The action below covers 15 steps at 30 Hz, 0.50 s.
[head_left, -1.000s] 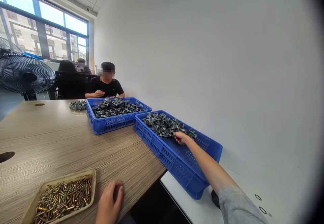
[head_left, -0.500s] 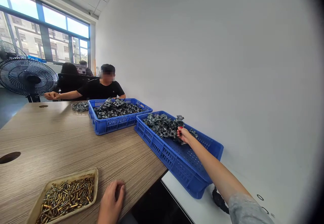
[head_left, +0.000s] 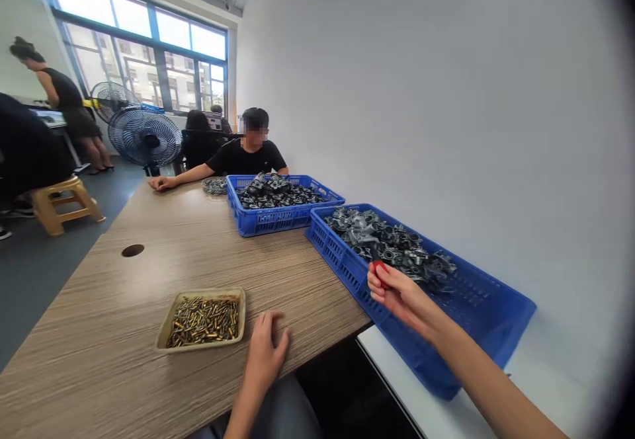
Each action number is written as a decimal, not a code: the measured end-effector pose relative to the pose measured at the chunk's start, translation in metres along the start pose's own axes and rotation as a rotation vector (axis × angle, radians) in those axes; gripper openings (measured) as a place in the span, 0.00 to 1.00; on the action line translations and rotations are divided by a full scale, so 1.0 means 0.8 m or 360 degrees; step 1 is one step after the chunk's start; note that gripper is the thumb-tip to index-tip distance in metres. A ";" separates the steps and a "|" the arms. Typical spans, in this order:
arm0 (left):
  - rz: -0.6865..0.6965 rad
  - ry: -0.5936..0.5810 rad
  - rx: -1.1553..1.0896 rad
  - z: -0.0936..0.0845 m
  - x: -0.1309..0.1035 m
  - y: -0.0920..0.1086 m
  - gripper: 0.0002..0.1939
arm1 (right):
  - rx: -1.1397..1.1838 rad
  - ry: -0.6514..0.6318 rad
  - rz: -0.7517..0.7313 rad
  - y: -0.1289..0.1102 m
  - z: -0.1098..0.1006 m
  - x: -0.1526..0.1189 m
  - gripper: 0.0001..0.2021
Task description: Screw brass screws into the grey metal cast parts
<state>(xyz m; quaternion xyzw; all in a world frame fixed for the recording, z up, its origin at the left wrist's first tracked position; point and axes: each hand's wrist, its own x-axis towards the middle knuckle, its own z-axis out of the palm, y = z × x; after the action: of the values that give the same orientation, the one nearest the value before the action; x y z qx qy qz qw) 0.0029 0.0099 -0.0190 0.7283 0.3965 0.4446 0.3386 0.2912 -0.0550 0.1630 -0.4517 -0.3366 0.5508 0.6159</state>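
Observation:
My right hand [head_left: 391,288] is closed around a red-and-black handled tool [head_left: 380,270] over the near wall of the nearer blue crate [head_left: 342,264]. The tool's far end overlaps grey metal castings [head_left: 397,244] heaped in that crate; I cannot tell whether it touches one. My left hand [head_left: 268,350] rests at the table's near edge, thumb and fingers apart, with nothing in it. Just left of it stands a cream tray [head_left: 242,317] of small brass-coloured pins or screws [head_left: 206,320].
A second blue crate [head_left: 248,223] of dark metal parts stands farther along the wooden table [head_left: 278,280]. Behind it sits a co-worker [head_left: 251,158], one arm on the table. Fans [head_left: 149,138], a stool [head_left: 62,201] and other people are at the left.
The view has swung left. My right hand has drawn back from the castings toward the crate's near wall, the tool now showing. My left hand stays by the tray. The co-worker's outstretched hand has lowered to the table.

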 end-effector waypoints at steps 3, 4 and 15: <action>-0.0014 0.0122 -0.0003 0.001 -0.003 0.000 0.21 | 0.0024 -0.0106 0.0121 0.065 0.019 -0.008 0.14; -0.0022 0.0145 0.0000 0.001 -0.004 0.000 0.24 | 0.0005 -0.0137 0.0165 0.089 0.022 -0.008 0.15; 0.0003 0.0163 0.0080 -0.005 -0.006 0.018 0.32 | -0.0630 -0.0278 0.0302 0.217 0.051 -0.002 0.25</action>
<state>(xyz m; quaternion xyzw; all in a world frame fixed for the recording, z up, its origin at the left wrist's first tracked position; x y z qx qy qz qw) 0.0016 -0.0001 -0.0068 0.7132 0.4236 0.4716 0.2991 0.1890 -0.0513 0.0173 -0.5438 -0.4461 0.5665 0.4293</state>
